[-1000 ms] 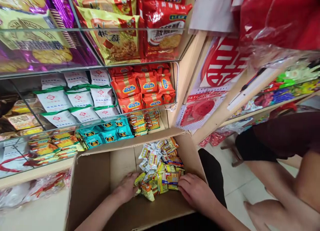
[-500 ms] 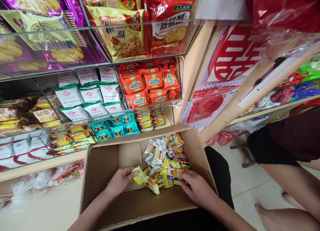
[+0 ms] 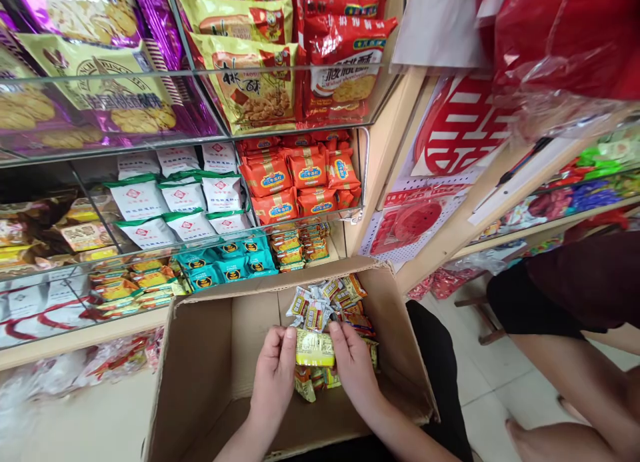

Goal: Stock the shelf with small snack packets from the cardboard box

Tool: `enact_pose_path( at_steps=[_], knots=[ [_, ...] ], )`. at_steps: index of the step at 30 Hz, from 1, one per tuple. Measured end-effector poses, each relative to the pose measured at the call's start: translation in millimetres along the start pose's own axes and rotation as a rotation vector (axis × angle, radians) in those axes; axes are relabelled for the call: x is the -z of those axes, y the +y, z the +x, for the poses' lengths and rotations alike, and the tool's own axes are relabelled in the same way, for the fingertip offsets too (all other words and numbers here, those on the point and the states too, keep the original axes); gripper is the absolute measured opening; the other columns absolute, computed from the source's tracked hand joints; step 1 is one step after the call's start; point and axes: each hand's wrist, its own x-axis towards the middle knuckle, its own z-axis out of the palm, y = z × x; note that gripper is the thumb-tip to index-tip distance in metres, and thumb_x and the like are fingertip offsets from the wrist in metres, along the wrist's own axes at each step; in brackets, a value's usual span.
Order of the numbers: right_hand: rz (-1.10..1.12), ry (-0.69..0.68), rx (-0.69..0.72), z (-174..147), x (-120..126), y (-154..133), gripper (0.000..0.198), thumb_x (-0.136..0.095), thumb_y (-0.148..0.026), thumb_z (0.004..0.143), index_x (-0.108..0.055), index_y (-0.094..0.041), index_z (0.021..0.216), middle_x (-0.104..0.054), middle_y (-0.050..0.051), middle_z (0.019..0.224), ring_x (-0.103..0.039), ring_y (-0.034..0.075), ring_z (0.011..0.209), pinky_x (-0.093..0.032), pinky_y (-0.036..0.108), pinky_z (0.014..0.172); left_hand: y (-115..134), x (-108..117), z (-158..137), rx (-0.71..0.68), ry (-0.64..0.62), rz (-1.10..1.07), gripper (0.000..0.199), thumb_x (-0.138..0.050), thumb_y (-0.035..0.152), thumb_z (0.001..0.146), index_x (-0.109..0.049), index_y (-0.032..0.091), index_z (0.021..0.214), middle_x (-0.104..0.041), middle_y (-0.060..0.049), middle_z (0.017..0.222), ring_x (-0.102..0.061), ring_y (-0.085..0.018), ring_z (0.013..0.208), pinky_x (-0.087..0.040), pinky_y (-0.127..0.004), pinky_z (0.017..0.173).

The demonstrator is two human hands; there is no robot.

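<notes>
Between both hands is a small yellow snack packet (image 3: 315,349), held above the pile in the cardboard box (image 3: 195,362). My left hand (image 3: 274,369) grips its left end, thumb on top. My right hand (image 3: 354,365) pinches the right end the same way. Underneath lie several loose packets: silver-white packets (image 3: 317,313) toward the back, brown and yellow packets (image 3: 346,292) behind on the right, and more yellow packets (image 3: 306,385) in front, partly covered by the hands and the held packet.
Beyond the box rise shelves with red biscuit packs (image 3: 273,172), white-and-green packs (image 3: 135,199) and teal packs (image 3: 233,269). Large cookie bags (image 3: 253,82) fill the upper shelf. At right, another person's legs (image 3: 565,362) are beside a wooden stool (image 3: 483,315).
My left hand has moved right with the yellow packet. My right hand has left the pile and come in to grip the packet's other end. The view has shifted slightly.
</notes>
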Motion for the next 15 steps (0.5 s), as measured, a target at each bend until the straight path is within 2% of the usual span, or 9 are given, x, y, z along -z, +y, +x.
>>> enact_pose_path(
  at_steps=[3,5,11,15],
  knots=[
    [0.160,0.083,-0.080,1,-4,0,0.037,-0.035,-0.053,0.084,-0.047,-0.019,0.076,-0.055,0.003,0.071,-0.052,0.016,0.066,-0.044,0.025,0.058,-5,-3,-1,-0.090,0.021,0.035,0.031,-0.050,0.048,0.076,-0.043,0.021,0.063,-0.038,0.006,0.059,-0.034,-0.010,0.055,-0.032,-0.021,0.053],
    [0.191,0.111,-0.069,3,-5,1,0.038,-0.034,-0.054,0.084,-0.047,-0.019,0.075,-0.056,0.003,0.072,-0.053,0.017,0.069,-0.044,0.026,0.061,-7,-3,-4,-0.117,0.010,0.060,0.028,-0.048,0.046,0.079,-0.043,0.022,0.064,-0.038,0.005,0.059,-0.034,-0.010,0.055,-0.032,-0.022,0.052],
    [-0.069,0.167,0.104,4,4,-3,0.041,-0.031,-0.051,0.086,-0.045,-0.018,0.067,-0.049,0.001,0.062,-0.044,0.014,0.059,-0.037,0.025,0.055,-7,3,-6,-0.112,-0.039,0.081,0.026,-0.044,0.045,0.081,-0.042,0.023,0.067,-0.038,0.005,0.060,-0.034,-0.011,0.053,-0.032,-0.022,0.050],
    [-0.181,0.188,0.191,1,9,-11,0.039,-0.029,-0.047,0.087,-0.040,-0.019,0.062,-0.045,0.000,0.057,-0.045,0.014,0.056,-0.036,0.024,0.052,-9,6,-5,-0.093,-0.027,0.054,0.031,-0.048,0.051,0.076,-0.042,0.022,0.066,-0.039,0.006,0.060,-0.035,-0.010,0.055,-0.032,-0.022,0.052]
  ],
)
